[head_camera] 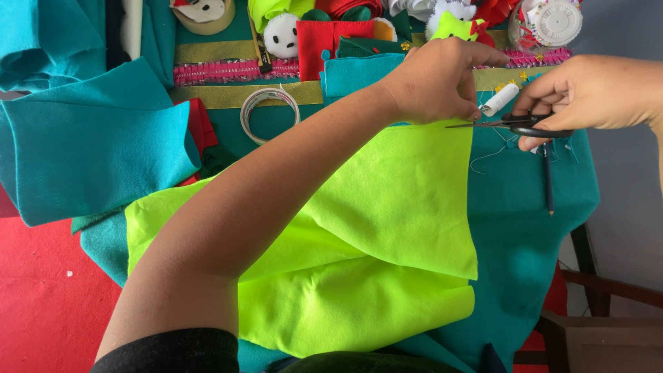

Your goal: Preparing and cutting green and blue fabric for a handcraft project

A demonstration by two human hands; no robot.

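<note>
Now the left hand [431, 83] pinches the soft, floppy neon-green felt [387, 228] at its top edge, right hand [587, 97] closed through black scissors [514, 124], blades at that edge.

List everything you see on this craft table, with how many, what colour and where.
neon green felt sheet: one, folded, centre of table, under the left arm
black-handled scissors: one, at the sheet's upper right edge
teal felt pieces: several, piled at left
white thread spool: one, beside the scissors
clear tape roll: one, upper middle
dark pencil: one, right side on teal cloth
pink sequin trim: strip along the top
round pin box: one, clear with white lid, top right
red felt piece: one, top centre
white stuffed toy heads: a few, top edge
left hand: pinching the sheet's edge
right hand: holding the scissors
</note>
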